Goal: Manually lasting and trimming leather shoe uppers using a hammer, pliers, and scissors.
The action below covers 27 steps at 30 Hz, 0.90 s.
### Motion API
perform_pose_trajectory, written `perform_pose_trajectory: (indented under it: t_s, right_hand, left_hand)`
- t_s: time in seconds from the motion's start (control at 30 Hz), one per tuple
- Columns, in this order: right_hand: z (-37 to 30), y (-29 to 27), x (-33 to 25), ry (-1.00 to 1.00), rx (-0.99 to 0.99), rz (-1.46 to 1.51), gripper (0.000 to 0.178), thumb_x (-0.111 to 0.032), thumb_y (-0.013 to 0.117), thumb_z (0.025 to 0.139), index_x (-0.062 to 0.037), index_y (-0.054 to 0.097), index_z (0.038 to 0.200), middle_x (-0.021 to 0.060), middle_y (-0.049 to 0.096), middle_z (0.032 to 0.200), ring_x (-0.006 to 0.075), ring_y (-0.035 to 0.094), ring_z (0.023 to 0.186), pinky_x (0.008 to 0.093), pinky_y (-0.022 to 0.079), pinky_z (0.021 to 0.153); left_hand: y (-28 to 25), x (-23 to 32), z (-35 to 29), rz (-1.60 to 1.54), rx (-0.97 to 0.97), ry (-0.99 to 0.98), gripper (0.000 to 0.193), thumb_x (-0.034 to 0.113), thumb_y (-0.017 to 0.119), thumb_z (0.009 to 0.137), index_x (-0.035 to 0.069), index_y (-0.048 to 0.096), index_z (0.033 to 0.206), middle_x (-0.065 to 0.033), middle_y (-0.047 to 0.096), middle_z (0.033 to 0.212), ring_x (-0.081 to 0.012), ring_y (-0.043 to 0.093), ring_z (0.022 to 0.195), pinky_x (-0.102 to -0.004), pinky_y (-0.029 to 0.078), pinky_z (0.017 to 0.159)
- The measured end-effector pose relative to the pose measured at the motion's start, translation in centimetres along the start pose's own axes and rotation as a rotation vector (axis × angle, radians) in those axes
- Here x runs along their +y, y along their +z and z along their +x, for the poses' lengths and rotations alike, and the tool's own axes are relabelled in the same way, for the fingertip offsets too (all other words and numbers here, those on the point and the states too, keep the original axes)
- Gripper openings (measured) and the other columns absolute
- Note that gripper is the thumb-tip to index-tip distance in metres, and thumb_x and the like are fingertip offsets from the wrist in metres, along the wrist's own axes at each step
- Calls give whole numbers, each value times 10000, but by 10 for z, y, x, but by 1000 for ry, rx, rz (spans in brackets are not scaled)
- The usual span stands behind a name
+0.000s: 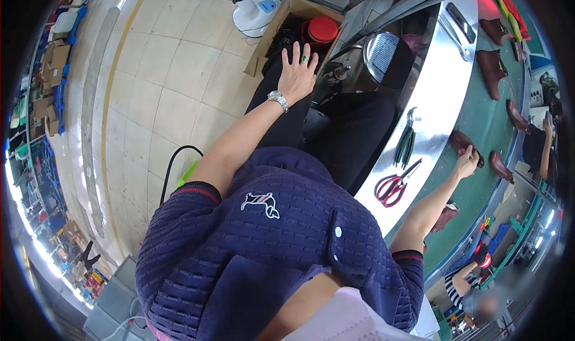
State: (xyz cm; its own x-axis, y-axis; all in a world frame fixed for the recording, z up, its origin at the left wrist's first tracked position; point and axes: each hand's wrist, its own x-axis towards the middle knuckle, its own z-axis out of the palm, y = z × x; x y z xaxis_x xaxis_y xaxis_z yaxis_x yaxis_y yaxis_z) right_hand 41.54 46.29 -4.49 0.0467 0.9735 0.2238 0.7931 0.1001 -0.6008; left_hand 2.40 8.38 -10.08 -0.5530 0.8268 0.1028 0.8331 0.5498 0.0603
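My left hand (pixel 297 76) lies on my dark-trousered leg with its fingers spread, a green-stoned ring on one finger and a watch (pixel 278 99) at the wrist. Nothing is in it. Reaching out to the right, my right hand (pixel 466 163) has its fingers closed on a brown leather shoe (pixel 459 139) on the green conveyor belt (pixel 459 199). The hand covers part of this shoe. Beyond it stands another brown shoe (pixel 499 166); closer to my forearm sits a further one (pixel 445 217), partly behind the arm.
Red-handled scissors (pixel 390 191) and green-handled pliers (pixel 405 144) lie on the shiny metal ledge (pixel 384 163) beside the belt. More brown shoes (pixel 491 71) stand farther along. An open cardboard box (pixel 254 64) holds a red-lidded container (pixel 322 29). Across the belt, a co-worker's arm (pixel 547 146) shows.
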Motion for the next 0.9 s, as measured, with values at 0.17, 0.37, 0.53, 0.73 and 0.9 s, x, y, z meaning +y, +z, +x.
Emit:
perform_pose_trajectory:
  t_s: [0.17, 0.37, 0.53, 0.73, 0.9]
  right_hand:
    - [9, -34, 21, 8, 33, 524, 269, -224, 627, 838, 28, 573, 914, 64, 600, 736, 113, 584, 586, 213, 493, 517]
    - [-34, -138, -101, -127, -22, 660, 203, -210, 585, 873, -9, 610, 879, -4, 569, 688, 28, 398, 524, 176, 294, 450]
    - [-137, -155, -237, -187, -112, 759, 160, -134, 589, 840, 16, 621, 883, -12, 542, 658, 21, 373, 492, 166, 233, 422]
    - [-205, -111, -306, -192, -645, 1016, 116, -103, 601, 819, 10, 591, 795, -6, 504, 591, 39, 394, 423, 181, 245, 393]
    - [-233, -43, -353, -291, -953, 1037, 270, -208, 593, 860, -54, 527, 649, -58, 428, 480, 12, 376, 409, 174, 251, 399]
  left_hand:
    - [1, -1, -4, -43, -8, -4, 546, 308, 587, 756, 100, 467, 1246, -158, 340, 1353, -371, 244, 1274, -563, 213, 1000]
    - [-12, 0, -4, -415, -77, -130, 622, 355, 700, 655, 106, 517, 1196, -142, 385, 1334, -322, 239, 1298, -584, 168, 1009]
    - [-99, 22, 8, -1191, -275, 278, 899, 350, 772, 622, 37, 330, 1340, -155, 378, 1349, -278, 335, 1267, -356, 247, 1049]
    - [-165, 53, -1, -1300, -160, 793, 993, 163, 774, 644, 45, 151, 1408, -135, 213, 1446, -230, 236, 1324, -327, 199, 1077]
    - [-148, 2, -22, -1574, -235, 438, 1008, 36, 754, 607, 77, 155, 1417, -111, 317, 1399, -180, 346, 1258, -313, 286, 1037]
